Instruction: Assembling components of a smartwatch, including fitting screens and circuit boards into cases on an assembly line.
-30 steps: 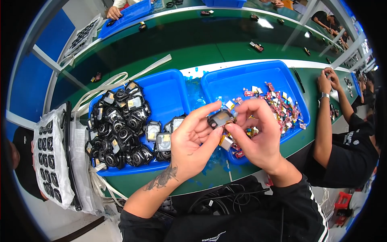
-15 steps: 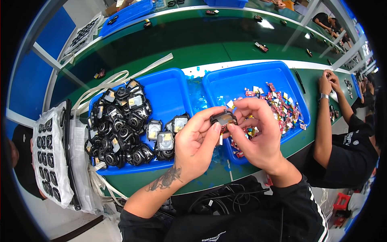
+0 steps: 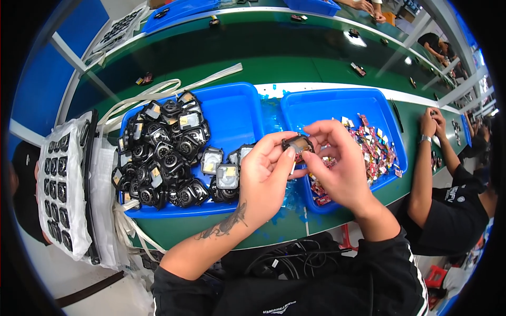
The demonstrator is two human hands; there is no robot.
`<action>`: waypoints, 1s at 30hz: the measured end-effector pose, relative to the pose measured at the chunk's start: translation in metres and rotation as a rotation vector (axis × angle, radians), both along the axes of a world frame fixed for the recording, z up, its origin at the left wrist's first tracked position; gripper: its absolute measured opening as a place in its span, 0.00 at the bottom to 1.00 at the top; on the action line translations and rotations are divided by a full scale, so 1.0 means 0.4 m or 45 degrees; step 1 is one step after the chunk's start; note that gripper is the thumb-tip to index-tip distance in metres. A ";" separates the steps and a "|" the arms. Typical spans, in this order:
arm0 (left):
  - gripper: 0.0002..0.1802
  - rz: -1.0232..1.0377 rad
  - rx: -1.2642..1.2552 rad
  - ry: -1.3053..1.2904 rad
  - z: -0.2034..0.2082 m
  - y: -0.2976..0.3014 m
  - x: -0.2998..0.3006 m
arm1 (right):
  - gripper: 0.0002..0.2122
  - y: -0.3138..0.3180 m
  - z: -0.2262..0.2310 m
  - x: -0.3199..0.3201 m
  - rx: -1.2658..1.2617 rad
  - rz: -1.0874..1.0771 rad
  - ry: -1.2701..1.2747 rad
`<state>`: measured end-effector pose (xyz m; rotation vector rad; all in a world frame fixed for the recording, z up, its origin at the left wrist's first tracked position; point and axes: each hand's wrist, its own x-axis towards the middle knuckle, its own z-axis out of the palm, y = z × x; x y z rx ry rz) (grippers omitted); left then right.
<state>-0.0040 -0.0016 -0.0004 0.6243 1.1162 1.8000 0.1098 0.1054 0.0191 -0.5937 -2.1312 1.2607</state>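
Note:
Both my hands hold a black watch case between the two blue trays. My left hand is closed around its left side, with the thumb on its near edge. Fingers of my right hand pinch the right side. A bit of red and a thin white strip show beneath the case, partly hidden by the fingers. To the left, a blue tray carries a heap of black watch cases. Beyond my right hand, another blue tray holds many small red circuit boards with white and yellow bits.
A green conveyor belt carries scattered small parts past the trays. White straps lie behind the left tray. Wrapped trays of watch parts stand at far left. Black tweezers lie right of the trays, near a co-worker's arm.
The view has shifted, so the trays and belt sit farther right in the picture. The watch case is still in both hands, now tipped so more of its face shows.

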 end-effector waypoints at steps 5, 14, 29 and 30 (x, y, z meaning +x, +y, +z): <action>0.29 -0.028 -0.071 -0.116 0.015 0.016 -0.023 | 0.17 0.104 0.034 -0.036 -0.670 0.233 -0.165; 0.27 0.485 0.484 1.612 -0.021 -0.014 0.016 | 0.17 0.509 -0.045 -0.284 -0.514 -0.085 -0.404; 0.25 0.239 0.892 1.945 -0.030 -0.019 0.038 | 0.18 0.567 -0.090 -0.300 0.104 -0.282 -0.636; 0.25 0.215 0.905 1.963 -0.028 -0.019 0.037 | 0.16 0.534 -0.067 -0.303 0.298 -0.271 -0.522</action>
